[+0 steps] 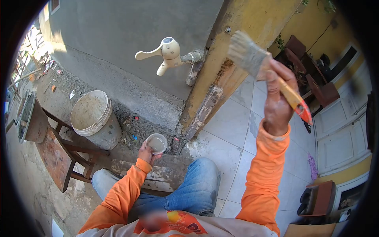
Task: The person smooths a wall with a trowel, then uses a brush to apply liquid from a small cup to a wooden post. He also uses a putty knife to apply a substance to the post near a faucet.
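Note:
My right hand (279, 93) is raised at the right, closed round a paintbrush (290, 93) with a yellow and red handle. The brush's wide grey bristles point up and left, in front of the yellow pillar (272, 19). Lower down, my left hand (148, 155) holds a small round clear cup (156, 143) from the side and below, its open top facing up. Whether the cup has liquid in it is hard to tell. Above the cup, a cream tap (170, 50) sticks out from a pipe by the pillar, in front of the grey wall (118, 31).
A dirty white bucket (106, 130) stands at the left beside a wooden chair (55, 158). Another container (35, 118) rests on the chair. Rubble lies along the wall's foot. White tiles (223, 126) cover the floor at the right, with brown chairs (321, 93) and a white door (343, 138) beyond.

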`<move>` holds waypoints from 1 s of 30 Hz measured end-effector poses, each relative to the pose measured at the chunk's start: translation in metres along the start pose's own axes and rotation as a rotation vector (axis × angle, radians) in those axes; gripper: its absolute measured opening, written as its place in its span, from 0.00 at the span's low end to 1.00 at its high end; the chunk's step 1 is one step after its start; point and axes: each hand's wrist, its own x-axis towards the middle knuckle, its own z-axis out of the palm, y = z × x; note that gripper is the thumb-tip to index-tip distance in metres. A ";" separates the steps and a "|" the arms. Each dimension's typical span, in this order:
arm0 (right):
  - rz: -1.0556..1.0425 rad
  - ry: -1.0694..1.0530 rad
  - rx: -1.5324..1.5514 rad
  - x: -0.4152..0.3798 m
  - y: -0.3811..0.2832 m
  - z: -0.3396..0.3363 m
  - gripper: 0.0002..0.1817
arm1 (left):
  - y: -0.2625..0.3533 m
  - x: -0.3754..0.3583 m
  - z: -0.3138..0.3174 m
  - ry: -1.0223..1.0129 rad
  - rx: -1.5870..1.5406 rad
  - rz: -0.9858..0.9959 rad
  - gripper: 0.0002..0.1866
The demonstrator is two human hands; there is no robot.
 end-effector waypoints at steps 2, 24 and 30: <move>-0.033 0.020 -0.047 0.014 0.016 -0.008 0.11 | 0.000 0.001 -0.003 -0.001 -0.010 0.007 0.25; 0.214 -0.061 0.030 -0.104 0.074 -0.008 0.07 | 0.007 -0.003 -0.016 0.035 -0.030 0.036 0.22; 0.251 0.003 -0.019 -0.216 0.097 0.015 0.08 | -0.006 -0.010 -0.023 0.008 -0.029 0.010 0.21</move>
